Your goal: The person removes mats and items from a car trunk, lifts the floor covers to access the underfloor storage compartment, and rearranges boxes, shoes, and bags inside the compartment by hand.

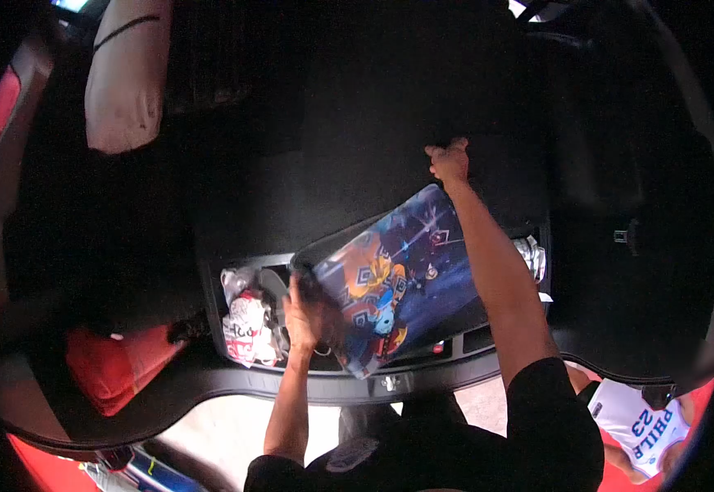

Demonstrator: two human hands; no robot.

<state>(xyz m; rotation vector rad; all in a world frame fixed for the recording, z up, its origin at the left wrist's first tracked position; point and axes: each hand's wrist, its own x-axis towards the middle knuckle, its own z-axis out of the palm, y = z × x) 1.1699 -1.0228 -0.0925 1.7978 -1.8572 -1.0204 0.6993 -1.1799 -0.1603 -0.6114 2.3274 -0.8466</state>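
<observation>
I look down into an open car trunk. My left hand [301,321] is closed at the left edge of a flat, flexible-looking mat [422,271] with a colourful cartoon print on dark blue. The mat lies tilted across a shallow storage compartment [455,346]. Dark, blurred material shows between that hand and the print. Beyond the mat's far corner, my right hand [451,160] has its fingers curled at the black carpeted floor panel [373,184]; its exact hold is hard to see. My right forearm passes over the mat's right side.
White and red plastic packages [246,328] fill the compartment's left end. Silvery packaging [532,258] sits at its right end. A red bag-like object [123,365] lies at left, below a pale rolled cover [127,82]. A person in a white jersey [640,422] is at lower right.
</observation>
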